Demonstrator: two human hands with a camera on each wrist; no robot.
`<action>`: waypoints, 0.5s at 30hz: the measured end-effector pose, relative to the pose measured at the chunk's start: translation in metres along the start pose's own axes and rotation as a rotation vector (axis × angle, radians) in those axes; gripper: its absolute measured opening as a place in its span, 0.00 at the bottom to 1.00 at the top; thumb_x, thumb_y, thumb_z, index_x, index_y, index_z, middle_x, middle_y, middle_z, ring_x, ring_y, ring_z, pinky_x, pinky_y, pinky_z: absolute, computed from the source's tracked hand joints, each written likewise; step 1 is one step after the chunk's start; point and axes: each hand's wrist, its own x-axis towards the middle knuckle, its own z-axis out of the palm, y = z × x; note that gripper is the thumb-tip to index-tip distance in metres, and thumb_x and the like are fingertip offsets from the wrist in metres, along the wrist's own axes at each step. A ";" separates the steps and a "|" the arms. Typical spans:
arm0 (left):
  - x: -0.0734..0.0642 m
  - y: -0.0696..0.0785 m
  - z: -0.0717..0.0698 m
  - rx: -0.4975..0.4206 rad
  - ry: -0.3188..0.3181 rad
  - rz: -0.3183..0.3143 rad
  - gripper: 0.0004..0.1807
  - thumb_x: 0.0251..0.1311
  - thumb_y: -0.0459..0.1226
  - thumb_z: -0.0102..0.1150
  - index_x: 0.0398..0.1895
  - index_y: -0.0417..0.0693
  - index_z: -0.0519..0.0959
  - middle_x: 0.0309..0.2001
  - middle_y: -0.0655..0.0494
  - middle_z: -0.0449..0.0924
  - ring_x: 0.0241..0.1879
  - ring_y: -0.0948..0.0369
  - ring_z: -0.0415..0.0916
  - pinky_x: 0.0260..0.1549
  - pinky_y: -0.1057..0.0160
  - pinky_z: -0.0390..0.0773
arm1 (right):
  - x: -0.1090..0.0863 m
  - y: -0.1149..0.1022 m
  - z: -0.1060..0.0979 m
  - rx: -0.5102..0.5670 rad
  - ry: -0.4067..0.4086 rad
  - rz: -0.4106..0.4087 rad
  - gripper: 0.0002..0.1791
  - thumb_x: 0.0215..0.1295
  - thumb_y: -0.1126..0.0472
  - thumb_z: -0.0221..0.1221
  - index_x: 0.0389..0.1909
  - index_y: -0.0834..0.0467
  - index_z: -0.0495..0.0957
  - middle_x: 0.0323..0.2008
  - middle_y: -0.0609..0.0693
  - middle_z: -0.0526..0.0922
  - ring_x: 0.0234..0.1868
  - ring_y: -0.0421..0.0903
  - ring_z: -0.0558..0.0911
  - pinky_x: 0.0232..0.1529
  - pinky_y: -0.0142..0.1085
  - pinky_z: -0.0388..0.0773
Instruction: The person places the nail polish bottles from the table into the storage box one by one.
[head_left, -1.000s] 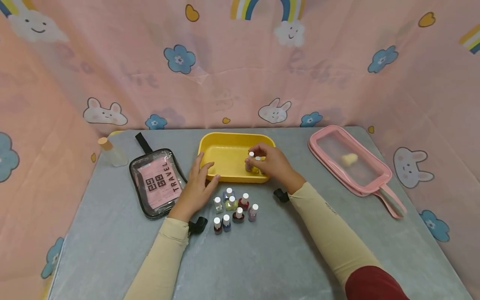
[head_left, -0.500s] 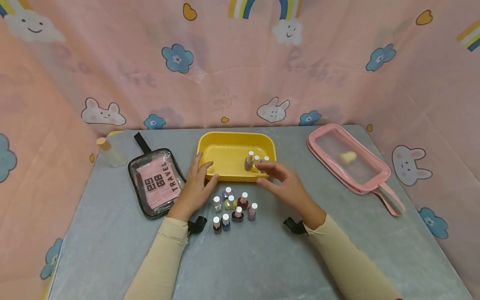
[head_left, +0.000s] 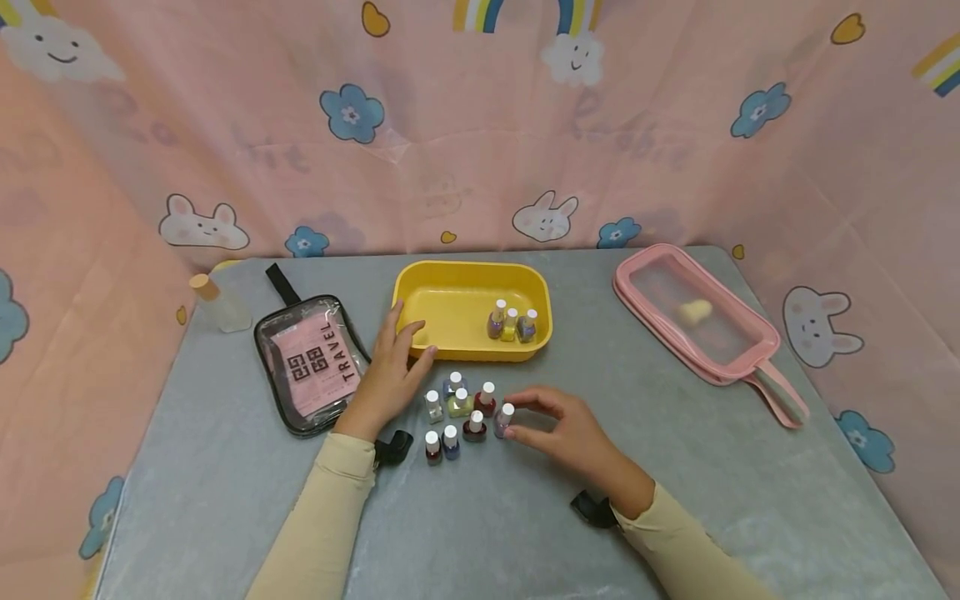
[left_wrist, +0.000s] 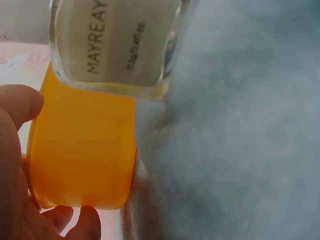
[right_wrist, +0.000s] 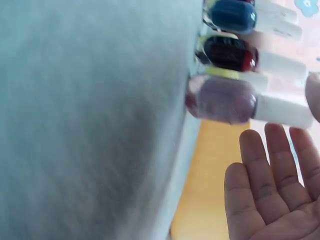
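Yellow tray (head_left: pixel 450 308) on the grey table (head_left: pixel 555 542); I'm calling every position off the tray. Three bottles stand inside, near right corner: purple bottle (head_left: pixel 495 324), yellow bottle (head_left: pixel 508 331), grey-blue bottle (head_left: pixel 527 329).

Left hand (head_left: pixel 387 375) is at the tray's near left corner, fingers spread along the left rim, thumb by the near wall. I see no grip there.

Right hand (head_left: pixel 572 429) is nearer me than the tray, toward its right end. Thumb and fingers straddle the cap of the mauve bottle (right_wrist: pixel 225 100). Fingers look straight on my right wrist view, not closed; I can't tell if the tips touch.

Mauve bottle is upright on the table, in front of the tray, rightmost of eight there. Just beside it: red bottle (head_left: pixel 485 408) and dark red bottle (head_left: pixel 474 434). Clear bottle (head_left: pixel 434 413) and yellow-green bottle (head_left: pixel 460 408) sit closer to the tray. White caps on all.

Black pouch (head_left: pixel 311 367) left of tray, pink pouch (head_left: pixel 697 343) right of it, well apart.
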 end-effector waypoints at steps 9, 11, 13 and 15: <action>0.000 -0.001 0.000 0.004 -0.006 0.005 0.33 0.81 0.54 0.49 0.78 0.44 0.66 0.87 0.55 0.30 0.84 0.46 0.37 0.73 0.35 0.58 | 0.004 0.001 0.008 -0.016 0.008 0.032 0.13 0.65 0.60 0.75 0.50 0.54 0.88 0.48 0.43 0.88 0.54 0.46 0.85 0.63 0.53 0.78; 0.000 -0.001 0.000 0.003 -0.002 0.005 0.33 0.81 0.54 0.49 0.78 0.45 0.66 0.87 0.55 0.31 0.84 0.46 0.38 0.73 0.35 0.59 | 0.006 0.001 0.007 -0.018 0.014 0.036 0.12 0.66 0.61 0.74 0.48 0.54 0.88 0.47 0.43 0.88 0.53 0.46 0.85 0.63 0.53 0.79; 0.000 -0.001 0.000 0.001 -0.002 0.005 0.33 0.81 0.54 0.49 0.78 0.45 0.66 0.87 0.56 0.31 0.84 0.46 0.38 0.73 0.35 0.59 | 0.007 -0.002 0.004 -0.021 0.023 0.039 0.11 0.67 0.61 0.73 0.48 0.55 0.87 0.44 0.43 0.88 0.52 0.46 0.85 0.62 0.53 0.80; 0.000 -0.001 0.000 0.001 -0.003 0.006 0.33 0.81 0.54 0.49 0.79 0.46 0.66 0.87 0.56 0.31 0.83 0.46 0.38 0.73 0.35 0.59 | 0.009 -0.007 -0.002 -0.033 0.042 0.030 0.11 0.67 0.61 0.73 0.48 0.56 0.87 0.43 0.42 0.88 0.51 0.45 0.86 0.60 0.53 0.81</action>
